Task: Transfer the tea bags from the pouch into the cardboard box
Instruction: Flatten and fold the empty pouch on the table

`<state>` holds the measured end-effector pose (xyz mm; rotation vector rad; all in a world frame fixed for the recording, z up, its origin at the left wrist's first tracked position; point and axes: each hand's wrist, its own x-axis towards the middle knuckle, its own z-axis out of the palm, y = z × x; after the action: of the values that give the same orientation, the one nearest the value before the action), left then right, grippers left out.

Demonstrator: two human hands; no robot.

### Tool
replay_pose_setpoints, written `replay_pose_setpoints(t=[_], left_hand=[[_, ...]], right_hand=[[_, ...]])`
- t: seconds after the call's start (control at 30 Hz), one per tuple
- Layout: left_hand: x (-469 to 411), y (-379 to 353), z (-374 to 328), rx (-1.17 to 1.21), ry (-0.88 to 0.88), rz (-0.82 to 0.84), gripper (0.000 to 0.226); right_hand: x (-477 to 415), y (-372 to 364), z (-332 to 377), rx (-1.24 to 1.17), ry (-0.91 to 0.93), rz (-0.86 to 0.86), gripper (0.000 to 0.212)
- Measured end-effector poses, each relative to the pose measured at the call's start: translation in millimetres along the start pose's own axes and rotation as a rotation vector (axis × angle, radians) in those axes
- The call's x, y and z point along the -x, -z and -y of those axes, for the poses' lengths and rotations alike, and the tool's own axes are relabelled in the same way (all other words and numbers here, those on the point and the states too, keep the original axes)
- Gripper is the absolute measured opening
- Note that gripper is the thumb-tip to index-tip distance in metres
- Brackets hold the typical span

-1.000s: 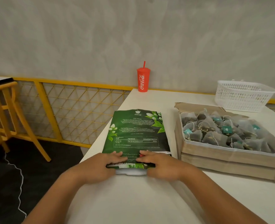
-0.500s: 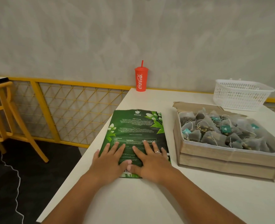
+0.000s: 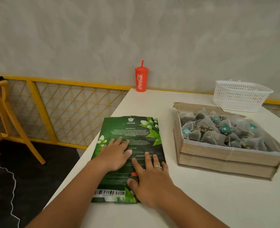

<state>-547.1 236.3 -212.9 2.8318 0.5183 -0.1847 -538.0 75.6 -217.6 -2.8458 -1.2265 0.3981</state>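
A green tea pouch with white flowers lies flat, back side up, near the table's left edge. My left hand presses flat on its middle, fingers straight. My right hand, wearing a ring, lies flat on the pouch's lower right part. To the right stands the open cardboard box, holding several pyramid tea bags with teal tags and strings.
A red Coca-Cola cup with a straw stands at the table's far edge by the wall. A white plastic basket sits at the back right. A yellow lattice railing and a wooden chair lie to the left.
Both hands went from pinching the pouch's near edge to lying flat on it, then slid forward, the left further up. The pouch's barcode end now shows.
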Motion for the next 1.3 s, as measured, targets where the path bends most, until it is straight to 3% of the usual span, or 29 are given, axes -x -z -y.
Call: replay_pose_setpoints(t=[0.2,0.57,0.87,1.07,1.3], left_hand=[[-11.9,-14.6,6.4,-0.093,0.035,-0.113,0.055],[-12.7,-15.7,7.7,-0.124,0.049,-0.129,0.053],[-51.4,-2.5,10.8,-0.028,0.239,-0.13,0.056],[-54.7,-7.8,14.6,-0.057,0.218,-0.163,0.057],[-56.8,-6.8,17.3,-0.029,0.202,-0.163,0.056]], right_hand=[[-2.8,3.4,0.5,-0.034,-0.028,0.01,0.058],[-82.5,13.3,-17.1,-0.072,-0.03,-0.112,0.057],[-73.6,8.6,-15.2,-0.058,-0.03,-0.13,0.058],[-102.5,18.0,-13.4,-0.111,-0.096,-0.082,0.056],[-144.0,27.4,-21.9,-0.13,-0.119,-0.149,0.056]])
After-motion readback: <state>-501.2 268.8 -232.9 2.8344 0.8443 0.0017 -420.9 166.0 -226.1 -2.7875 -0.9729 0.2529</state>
